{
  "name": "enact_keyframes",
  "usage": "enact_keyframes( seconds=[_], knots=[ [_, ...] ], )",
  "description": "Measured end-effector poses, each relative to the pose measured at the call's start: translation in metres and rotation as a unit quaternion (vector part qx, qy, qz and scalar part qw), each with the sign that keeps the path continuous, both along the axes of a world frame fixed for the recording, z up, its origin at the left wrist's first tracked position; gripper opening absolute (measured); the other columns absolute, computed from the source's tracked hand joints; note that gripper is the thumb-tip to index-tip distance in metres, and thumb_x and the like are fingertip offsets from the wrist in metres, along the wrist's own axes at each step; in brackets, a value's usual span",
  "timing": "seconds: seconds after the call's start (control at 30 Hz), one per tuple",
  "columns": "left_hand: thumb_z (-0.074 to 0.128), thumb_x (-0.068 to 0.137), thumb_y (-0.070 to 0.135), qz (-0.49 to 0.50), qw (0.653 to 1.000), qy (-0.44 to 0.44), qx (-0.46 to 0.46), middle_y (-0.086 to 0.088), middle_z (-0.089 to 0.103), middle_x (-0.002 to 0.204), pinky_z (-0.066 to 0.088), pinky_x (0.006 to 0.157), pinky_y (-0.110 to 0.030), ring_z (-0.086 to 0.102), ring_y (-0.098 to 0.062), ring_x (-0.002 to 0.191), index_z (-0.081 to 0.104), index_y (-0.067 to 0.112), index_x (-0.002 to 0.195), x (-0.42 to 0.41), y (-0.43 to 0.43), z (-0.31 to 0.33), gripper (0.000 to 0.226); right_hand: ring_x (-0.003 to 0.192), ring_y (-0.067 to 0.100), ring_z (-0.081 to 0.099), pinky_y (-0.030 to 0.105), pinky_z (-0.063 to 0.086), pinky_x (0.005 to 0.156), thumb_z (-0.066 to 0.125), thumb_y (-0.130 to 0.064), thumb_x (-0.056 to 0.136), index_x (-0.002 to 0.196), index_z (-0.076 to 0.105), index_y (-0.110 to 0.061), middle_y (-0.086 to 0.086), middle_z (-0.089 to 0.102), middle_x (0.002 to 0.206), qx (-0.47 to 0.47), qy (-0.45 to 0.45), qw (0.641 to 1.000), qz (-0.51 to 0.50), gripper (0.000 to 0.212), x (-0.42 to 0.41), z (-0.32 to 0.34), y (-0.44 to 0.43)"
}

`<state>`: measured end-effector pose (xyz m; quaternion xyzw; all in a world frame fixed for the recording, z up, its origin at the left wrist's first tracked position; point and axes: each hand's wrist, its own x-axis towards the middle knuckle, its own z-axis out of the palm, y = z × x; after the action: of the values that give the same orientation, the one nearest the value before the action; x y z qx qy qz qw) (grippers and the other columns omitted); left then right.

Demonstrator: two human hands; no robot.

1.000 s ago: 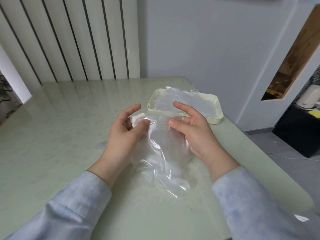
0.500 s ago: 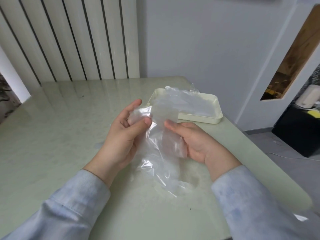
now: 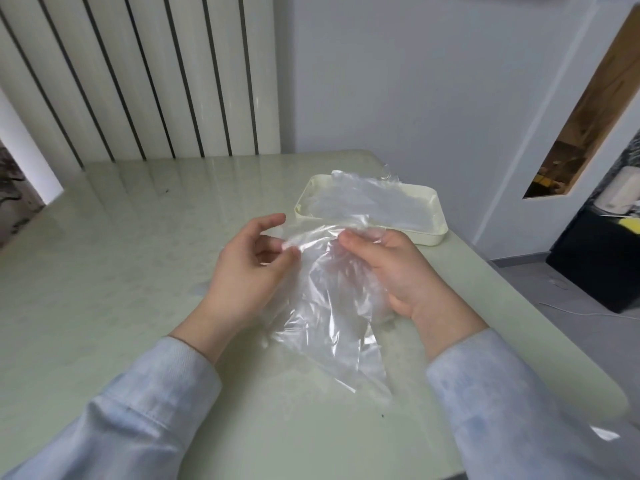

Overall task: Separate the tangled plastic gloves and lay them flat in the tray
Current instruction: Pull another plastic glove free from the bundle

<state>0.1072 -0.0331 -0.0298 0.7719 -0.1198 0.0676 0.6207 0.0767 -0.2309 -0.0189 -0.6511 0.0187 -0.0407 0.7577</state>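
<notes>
A crumpled clear plastic glove (image 3: 329, 306) hangs between my hands above the pale green table (image 3: 104, 271). My left hand (image 3: 249, 271) pinches its upper left edge between thumb and fingertips. My right hand (image 3: 391, 271) grips the upper right part, with film wrapped over the fingers. The glove's cuff trails down onto the table toward me. Behind my hands stands a cream rectangular tray (image 3: 433, 237), and other clear gloves (image 3: 367, 206) lie spread inside it, one edge sticking up over the far rim.
The table's right edge runs close beside the tray, with grey floor and a black cabinet (image 3: 602, 265) beyond it. A white ribbed radiator (image 3: 138, 81) and a grey wall stand behind the table. A scrap of clear plastic (image 3: 604, 434) lies at the near right.
My hands have drawn apart and lifted a little, stretching the glove's top edge between them. The right hand went from lying under the film to gripping it.
</notes>
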Motion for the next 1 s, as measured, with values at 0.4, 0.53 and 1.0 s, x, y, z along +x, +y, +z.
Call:
enact_keyframes(
  seconds=[0.4, 0.53, 1.0],
  knots=[
    [0.061, 0.083, 0.017, -0.09, 0.899, -0.125, 0.409, 0.013, 0.062, 0.065, 0.041, 0.063, -0.017, 0.053, -0.003, 0.064, 0.062, 0.025, 0.07, 0.01, 0.018, -0.01, 0.016, 0.069, 0.013, 0.07, 0.024, 0.059, 0.066, 0.062, -0.004, 0.097, 0.085, 0.074, -0.011, 0.002, 0.073, 0.074, 0.058, 0.009, 0.998, -0.012, 0.019, -0.003, 0.005, -0.004],
    [0.07, 0.084, 0.014, -0.044, 0.928, -0.118, 0.351, 0.018, 0.064, 0.058, 0.043, 0.062, -0.008, 0.06, 0.005, 0.07, 0.077, 0.027, 0.073, 0.01, 0.019, -0.011, 0.019, 0.075, 0.016, 0.069, 0.032, 0.056, 0.082, 0.066, -0.004, 0.095, 0.092, 0.073, -0.01, 0.001, 0.072, 0.075, 0.066, 0.015, 0.995, -0.066, 0.009, 0.002, 0.002, -0.006],
    [0.058, 0.097, 0.02, -0.114, 0.9, 0.214, -0.361, 0.001, 0.073, 0.084, 0.053, 0.051, -0.018, 0.068, -0.008, 0.061, 0.065, 0.02, 0.092, -0.004, 0.016, 0.043, 0.009, 0.087, 0.024, 0.07, 0.036, 0.053, 0.087, 0.07, -0.007, 0.092, 0.092, 0.078, -0.009, 0.012, 0.074, 0.09, 0.014, 0.053, 0.991, -0.12, 0.009, 0.014, -0.011, -0.008]
  ],
)
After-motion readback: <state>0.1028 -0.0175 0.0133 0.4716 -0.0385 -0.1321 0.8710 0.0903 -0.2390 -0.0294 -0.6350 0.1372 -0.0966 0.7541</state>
